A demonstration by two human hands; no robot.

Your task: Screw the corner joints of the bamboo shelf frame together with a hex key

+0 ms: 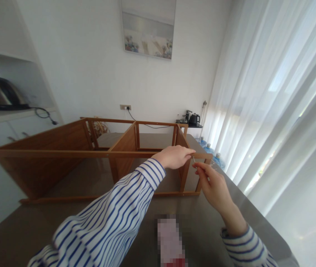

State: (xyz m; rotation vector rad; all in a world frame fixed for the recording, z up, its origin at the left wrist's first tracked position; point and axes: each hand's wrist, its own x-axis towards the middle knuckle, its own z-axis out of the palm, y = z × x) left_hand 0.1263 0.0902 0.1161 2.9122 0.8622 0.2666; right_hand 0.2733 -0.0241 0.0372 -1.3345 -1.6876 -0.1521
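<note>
A brown wooden shelf unit [63, 153] lies on its side on the table. My left hand [174, 157] is closed over its front upper rail near the right end, with the fingertips at the top of a thin metal rod. Just below and to the right, my right hand [212, 185] pinches that thin metal rod [193, 159], which looks like a hex key. The rod points up to the rail's underside or front; its exact contact is hidden by my left fingers.
The dark table [202, 237] carries a blurred pale packet [170, 237] near its front. At the back stand a black kettle [193, 118] and coffee gear on a small stand. Blue water bottles [218, 161] line the curtain [246, 111]. Another kettle [6, 94] sits left.
</note>
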